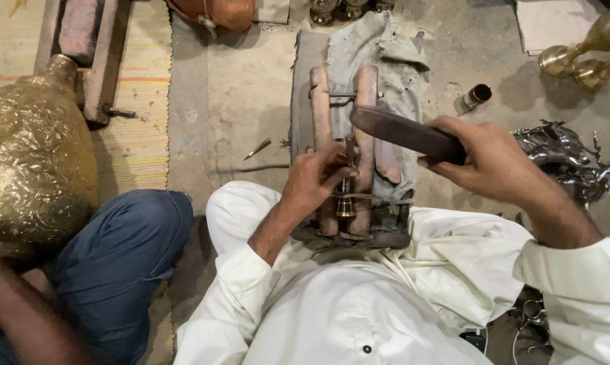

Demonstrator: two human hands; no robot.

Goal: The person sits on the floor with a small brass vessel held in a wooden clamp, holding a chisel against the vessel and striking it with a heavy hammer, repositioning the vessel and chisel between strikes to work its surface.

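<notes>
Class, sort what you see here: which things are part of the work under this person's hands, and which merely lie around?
In use:
left hand pinching a thin metal tool
small brass bell-shaped piece
two-bar wooden clamp
right hand gripping a dark flat wooden mallet

Lying about:
large engraved brass vase
silvery metal animal figure
small dark metal cylinder
loose pointed metal punch

Matt wooden bar (406, 134); shiny brass bell (346, 205); seemingly worn wooden clamp (366, 122).

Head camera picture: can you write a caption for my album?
Left hand steadies a small brass bell in a wooden clamp; right hand holds a wooden bat.
</notes>
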